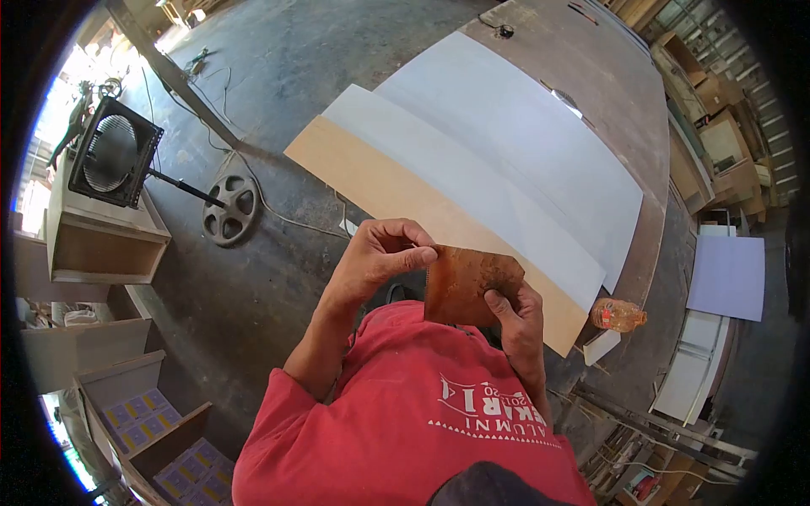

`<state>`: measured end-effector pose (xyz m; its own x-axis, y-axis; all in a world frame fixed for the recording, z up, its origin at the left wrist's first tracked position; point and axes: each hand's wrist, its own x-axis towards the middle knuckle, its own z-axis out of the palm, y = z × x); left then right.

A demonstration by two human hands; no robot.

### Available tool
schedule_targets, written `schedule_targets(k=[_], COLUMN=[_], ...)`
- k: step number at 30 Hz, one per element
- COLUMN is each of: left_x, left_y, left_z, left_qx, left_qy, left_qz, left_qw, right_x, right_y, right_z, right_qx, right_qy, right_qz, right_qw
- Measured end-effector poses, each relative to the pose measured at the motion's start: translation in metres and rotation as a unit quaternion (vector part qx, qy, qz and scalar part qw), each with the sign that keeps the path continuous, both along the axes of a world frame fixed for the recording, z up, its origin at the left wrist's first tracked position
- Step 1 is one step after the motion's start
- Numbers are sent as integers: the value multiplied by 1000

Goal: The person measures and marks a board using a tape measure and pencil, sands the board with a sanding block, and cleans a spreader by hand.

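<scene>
A flat, brown, stained piece (460, 282) is held up in front of my red shirt. It has a dark patch near its right side, and its left edge looks finely toothed. My left hand (384, 253) is closed, thumb and forefinger pinched at the upper left corner. On the lower right, my right hand (519, 320) grips the piece, thumb on the near face and fingers behind. Just beyond my hands lie a tan board (422, 207) and pale sheets (506, 143), overlapping on a work surface. Whether a smaller item is between my left fingertips, I cannot tell.
A clear plastic bottle (618, 315) lies right of the boards. At left stands a fan (116, 153) on a round base (230, 210), with cables across the floor. Wooden cabinet boxes (110, 244) line the left side. A pale panel (727, 278) rests at far right.
</scene>
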<state>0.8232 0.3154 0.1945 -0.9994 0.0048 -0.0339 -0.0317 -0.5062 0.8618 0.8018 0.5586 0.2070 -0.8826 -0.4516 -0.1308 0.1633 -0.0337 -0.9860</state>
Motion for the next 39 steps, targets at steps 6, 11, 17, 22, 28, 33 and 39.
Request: schedule_targets(k=[6, 11, 17, 22, 28, 33, 39], left_x=[0, -2, -4, -8, -13, -14, -15], left_y=[2, 18, 35, 38, 43, 46, 44], left_z=[-10, -11, -11, -2, -6, 1, -7], left_qx=[-15, 117, 204, 240, 306, 246, 281], left_qy=[-40, -2, -71, -29, 0, 6, 13], left_qz=[-45, -175, -155, -122, -56, 45, 61], left_qw=[998, 978, 964, 963, 950, 968, 958], right_x=[6, 9, 10, 9, 3, -2, -5], right_y=[5, 13, 11, 12, 0, 0, -7], right_z=[5, -11, -28, -39, -19, -22, -26], right_qx=[-14, -54, -195, -244, -235, -206, -192], right_qy=[-9, -101, -251, -328, -274, -237, -275], right_qz=[-6, 20, -18, -7, 1, 26, 43], right_qw=[1000, 993, 948, 913, 933, 949, 941])
